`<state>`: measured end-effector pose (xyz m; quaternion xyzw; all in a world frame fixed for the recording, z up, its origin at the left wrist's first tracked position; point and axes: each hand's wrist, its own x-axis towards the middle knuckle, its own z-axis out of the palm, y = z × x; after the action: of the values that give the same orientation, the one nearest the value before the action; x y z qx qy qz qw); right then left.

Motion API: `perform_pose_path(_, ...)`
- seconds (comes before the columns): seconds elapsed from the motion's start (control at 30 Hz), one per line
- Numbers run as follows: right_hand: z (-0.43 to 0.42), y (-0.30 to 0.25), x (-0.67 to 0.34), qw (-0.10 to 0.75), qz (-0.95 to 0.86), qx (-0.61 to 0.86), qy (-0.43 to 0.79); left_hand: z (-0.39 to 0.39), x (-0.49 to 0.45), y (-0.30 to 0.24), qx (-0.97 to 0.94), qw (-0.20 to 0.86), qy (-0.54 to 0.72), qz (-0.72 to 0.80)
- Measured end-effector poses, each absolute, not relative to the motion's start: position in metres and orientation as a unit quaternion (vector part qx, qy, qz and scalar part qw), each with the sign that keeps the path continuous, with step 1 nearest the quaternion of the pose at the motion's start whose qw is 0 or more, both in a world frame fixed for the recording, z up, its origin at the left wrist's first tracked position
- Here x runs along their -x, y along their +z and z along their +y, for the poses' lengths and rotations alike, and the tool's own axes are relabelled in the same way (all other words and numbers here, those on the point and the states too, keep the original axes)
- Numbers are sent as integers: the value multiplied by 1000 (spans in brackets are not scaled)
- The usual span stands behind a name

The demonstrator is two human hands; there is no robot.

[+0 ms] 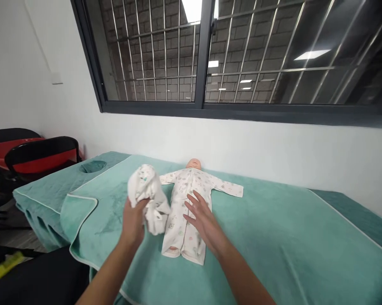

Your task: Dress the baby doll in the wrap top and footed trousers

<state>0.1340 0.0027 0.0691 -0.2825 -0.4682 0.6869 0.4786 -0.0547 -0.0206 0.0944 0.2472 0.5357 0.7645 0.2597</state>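
Observation:
A baby doll (194, 163) lies on its back on the green bed, its head toward the wall. It wears a white patterned long-sleeved baby suit (191, 186) with the arms spread out sideways. My left hand (135, 220) is closed around a bunched white printed cloth (148, 190), held up at the left of the doll. What kind of cloth it is I cannot make out. Over the suit's right leg hovers my right hand (203, 218), fingers spread and holding nothing; whether it touches the fabric is unclear.
The green cover (257, 237) spreads over the bed, with a face hole (93, 166) at the left end. Red and black chairs (44, 154) stand at far left. Behind the bed rises a white wall (273, 148) with a barred window (200, 63).

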Motion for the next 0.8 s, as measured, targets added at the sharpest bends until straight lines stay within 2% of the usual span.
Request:
perform_pose_path(0.13, -7, 66, -121, 491, -404, 245, 732, -27, 5, 76, -295, 487, 706, 422)
perform_pose_path(0.23, -16, 58, -123, 509, -389, 225, 734, -40, -13, 64, -340, 537, 642, 429)
perform_pose_path(0.3, -21, 53, -127, 531, -379, 232, 721, -48, -22, 57, -410, 491, 602, 478)
perform_pose_path(0.47, -27, 46, -135, 562, -341, 277, 701, -61, -39, 36, -592, 197, 542, 564)
perform_pose_path(0.53, -27, 47, -136, 548, -335, 292, 708, -64, -44, 29, -610, 131, 525, 578)
perform_pose_path(0.8, -15, 52, -137, 547, -347, 288, 705, -68, -33, 15, -635, 110, 521, 560)
